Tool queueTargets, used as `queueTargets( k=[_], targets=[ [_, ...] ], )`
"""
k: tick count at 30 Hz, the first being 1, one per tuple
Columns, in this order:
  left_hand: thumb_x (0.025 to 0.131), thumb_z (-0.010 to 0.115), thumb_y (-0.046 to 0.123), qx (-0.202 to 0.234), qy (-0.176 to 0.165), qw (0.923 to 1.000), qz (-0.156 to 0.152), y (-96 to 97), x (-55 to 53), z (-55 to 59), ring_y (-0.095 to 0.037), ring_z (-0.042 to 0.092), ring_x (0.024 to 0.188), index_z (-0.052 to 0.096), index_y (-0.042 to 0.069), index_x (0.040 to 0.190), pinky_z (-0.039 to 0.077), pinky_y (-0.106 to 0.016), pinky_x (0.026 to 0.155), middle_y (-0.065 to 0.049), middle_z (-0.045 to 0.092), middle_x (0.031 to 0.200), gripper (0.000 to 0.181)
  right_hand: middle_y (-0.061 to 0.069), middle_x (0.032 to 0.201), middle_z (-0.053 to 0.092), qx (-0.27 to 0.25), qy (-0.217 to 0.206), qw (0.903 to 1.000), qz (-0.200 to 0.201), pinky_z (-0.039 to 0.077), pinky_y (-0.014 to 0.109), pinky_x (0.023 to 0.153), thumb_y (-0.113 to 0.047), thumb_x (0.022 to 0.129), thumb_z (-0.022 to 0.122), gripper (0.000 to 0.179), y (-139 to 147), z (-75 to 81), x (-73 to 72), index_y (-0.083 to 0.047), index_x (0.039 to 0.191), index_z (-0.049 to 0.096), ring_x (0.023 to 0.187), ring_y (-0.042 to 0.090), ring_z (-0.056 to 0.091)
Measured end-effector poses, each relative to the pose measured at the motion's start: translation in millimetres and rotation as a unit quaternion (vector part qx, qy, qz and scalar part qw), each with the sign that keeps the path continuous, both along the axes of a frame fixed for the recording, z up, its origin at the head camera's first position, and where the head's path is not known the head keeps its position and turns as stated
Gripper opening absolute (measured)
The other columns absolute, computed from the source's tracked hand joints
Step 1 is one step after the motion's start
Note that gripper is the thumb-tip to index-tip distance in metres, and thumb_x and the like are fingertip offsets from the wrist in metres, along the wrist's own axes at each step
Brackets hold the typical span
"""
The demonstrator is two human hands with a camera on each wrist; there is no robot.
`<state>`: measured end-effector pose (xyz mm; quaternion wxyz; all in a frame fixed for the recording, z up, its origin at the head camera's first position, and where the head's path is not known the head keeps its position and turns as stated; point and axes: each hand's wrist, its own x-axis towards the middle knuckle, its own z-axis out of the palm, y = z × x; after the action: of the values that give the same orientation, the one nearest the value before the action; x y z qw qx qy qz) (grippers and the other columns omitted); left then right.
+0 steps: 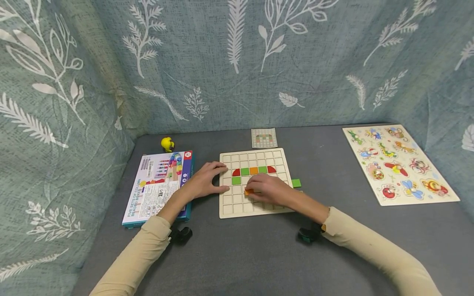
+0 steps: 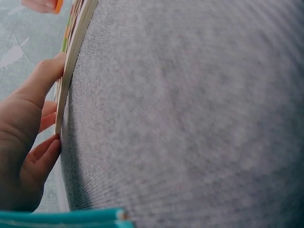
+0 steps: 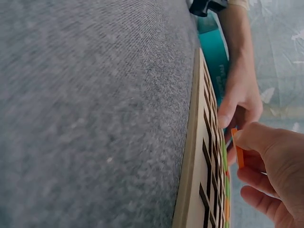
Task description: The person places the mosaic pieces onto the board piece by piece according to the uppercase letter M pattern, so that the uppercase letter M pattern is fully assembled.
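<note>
A wooden grid board [image 1: 231, 210] lies on the grey table, with red, green and orange tiles set in its upper rows. Between thumb and fingers my right hand [image 1: 269, 189] pinches an orange tile [image 3: 239, 151], held close over the board's middle. My left hand [image 1: 205, 180] rests at the board's left edge, thumb and fingertips spread and touching the rim, as the left wrist view also shows. A green tile [image 1: 296, 183] lies at the board's right edge, and the right hand hides part of the grid.
A small pattern card [image 1: 264, 138] lies behind the board. To the left are a beaded toy box [image 1: 159, 185] and a yellow toy [image 1: 167, 144]. An insect puzzle board [image 1: 400, 164] lies at the right. A patterned curtain [image 1: 222, 74] hangs along the table's back.
</note>
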<state>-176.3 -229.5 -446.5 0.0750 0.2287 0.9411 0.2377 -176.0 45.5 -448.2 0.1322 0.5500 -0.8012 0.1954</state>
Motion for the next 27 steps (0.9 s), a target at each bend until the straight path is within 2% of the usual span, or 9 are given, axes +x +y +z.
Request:
queueTargets(
  k=[8,17,27],
  targets=[
    [0.085,0.072,0.045,0.002,0.000,1.0000,-0.001,-0.2,-0.8,0.5,-0.028,0.041,0.132,0.054,0.011,0.138,0.039,-0.050,0.109,-0.007,0.047,0.143,0.066,0.001,0.095,0.069,-0.006,-0.005,0.9995,0.030,0.053,0.026,0.083,-0.013,0.085,0.073,0.011,-13,-1.7,-5.0,-0.009,0.095,0.073,0.091,0.015,0.064],
    [0.085,0.071,0.044,0.003,0.002,1.0000,-0.004,-0.4,-1.7,-0.4,-0.028,0.041,0.133,0.053,0.011,0.139,0.039,-0.049,0.109,-0.007,0.047,0.144,0.066,0.003,0.096,0.069,0.000,-0.003,0.9995,0.032,0.053,0.026,0.081,-0.014,0.085,0.074,0.013,-24,-1.8,-7.5,-0.007,0.095,0.073,0.089,0.016,0.064],
    [0.085,0.072,0.043,0.006,0.008,0.9999,-0.006,-0.3,0.4,-0.9,-0.029,0.041,0.133,0.054,0.010,0.138,0.040,-0.050,0.108,-0.008,0.048,0.143,0.065,0.002,0.094,0.068,0.028,-0.004,0.9996,-0.001,0.053,0.025,0.077,-0.016,0.085,0.074,0.012,-34,-4.2,-8.0,-0.008,0.093,0.073,0.086,0.015,0.063]
  ],
)
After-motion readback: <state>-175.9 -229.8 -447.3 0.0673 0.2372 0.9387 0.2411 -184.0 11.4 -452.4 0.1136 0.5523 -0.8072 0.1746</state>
